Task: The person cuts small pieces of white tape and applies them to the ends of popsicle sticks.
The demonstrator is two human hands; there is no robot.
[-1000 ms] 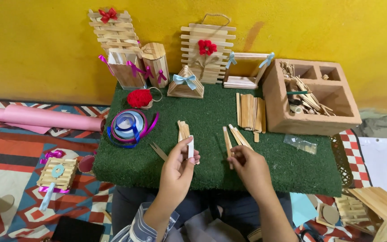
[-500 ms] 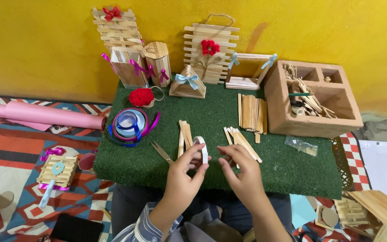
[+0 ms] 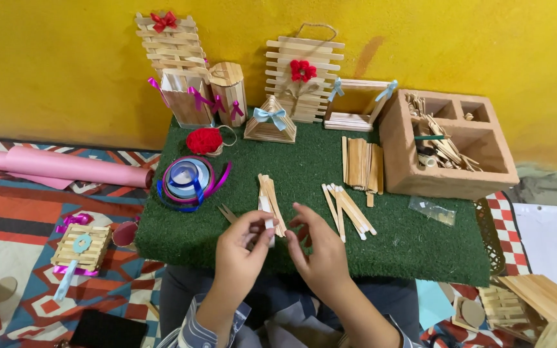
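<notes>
My left hand (image 3: 240, 251) pinches a small white stick (image 3: 267, 222) above the near part of the green turf mat (image 3: 394, 245). Close beside it, my right hand (image 3: 316, 248) has its fingers loosely curled and apart, and it grips nothing that I can see. Just beyond my fingertips lies a small bundle of wooden craft sticks (image 3: 269, 200). More loose sticks (image 3: 348, 209) fan out to the right of it, and a flat row of sticks (image 3: 361, 162) lies further back.
A wooden box (image 3: 449, 145) with compartments holds sticks at the right. Ribbon spools (image 3: 189, 180), a red yarn ball (image 3: 204, 140) and several stick-built models stand at the back by the yellow wall. A pink paper roll (image 3: 66, 167) lies on the patterned rug.
Both hands have come together at the mat's near edge. My left hand has lowered the white stick toward my right hand, which moved left to meet it.
</notes>
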